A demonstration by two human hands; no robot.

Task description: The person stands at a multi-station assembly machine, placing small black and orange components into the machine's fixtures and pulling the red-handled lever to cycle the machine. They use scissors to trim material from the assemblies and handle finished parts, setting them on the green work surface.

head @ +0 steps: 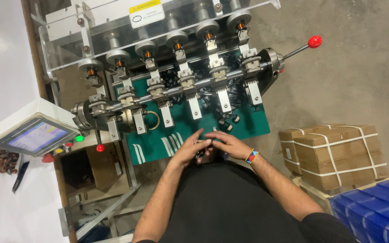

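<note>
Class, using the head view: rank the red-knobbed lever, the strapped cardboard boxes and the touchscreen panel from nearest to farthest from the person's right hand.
Measured from the right hand:
1. Strapped cardboard boxes, on the floor just to its right, nearest.
2. Red-knobbed lever, up and to the right at the machine's end.
3. Touchscreen panel, far across on the left, past the left hand, farthest.

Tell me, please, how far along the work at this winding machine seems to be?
Done: all six spindles already carry copper-coloured wound coils. In hand: the left hand and right hand meet at the green mat's near edge, fingering small black parts. Left: more loose black bobbins lie on the mat. The red-knobbed lever is untouched.
</note>
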